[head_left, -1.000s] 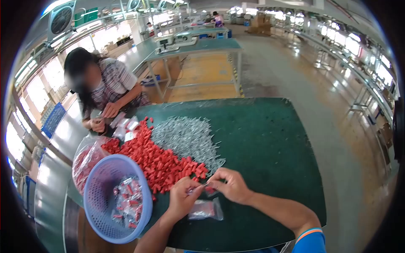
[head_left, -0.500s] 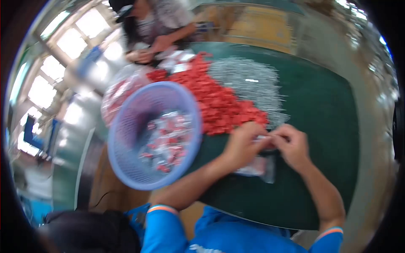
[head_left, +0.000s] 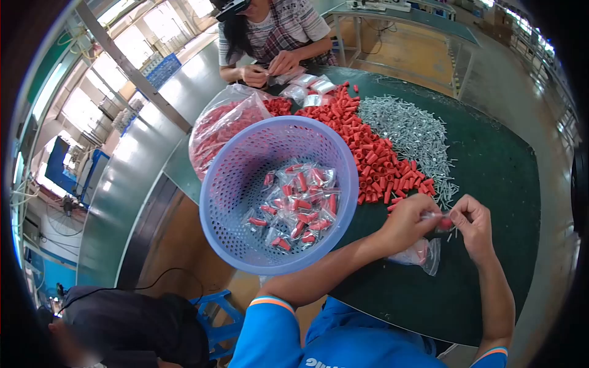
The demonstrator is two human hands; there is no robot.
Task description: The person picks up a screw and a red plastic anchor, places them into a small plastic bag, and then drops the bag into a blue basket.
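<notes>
My left hand (head_left: 406, 222) is closed, its thumb and fingertips pinching one side of a small clear plastic bag (head_left: 445, 223) with a red piece in it. The other side of this bag is pinched between the thumb and forefinger of my right hand (head_left: 473, 228). Below my left hand, a flat clear bag (head_left: 431, 257) with something reddish inside lies on the dark green table (head_left: 402, 294). Just beyond my hands spreads a heap of red plastic caps (head_left: 371, 162). A pile of metal screws (head_left: 410, 126) lies against its right side.
A purple perforated basket (head_left: 215, 218) at my left holds several small bags with red pieces. Behind it is a large clear sack (head_left: 211, 135) of red caps. Across the table a person (head_left: 276, 37) handles small items. Another person (head_left: 132, 325) is at lower left, by a blue stool (head_left: 218, 319).
The camera view has swung left, so everything appears further right and lower. My hands are slightly further apart, and the red piece in the bag now shows between them.
</notes>
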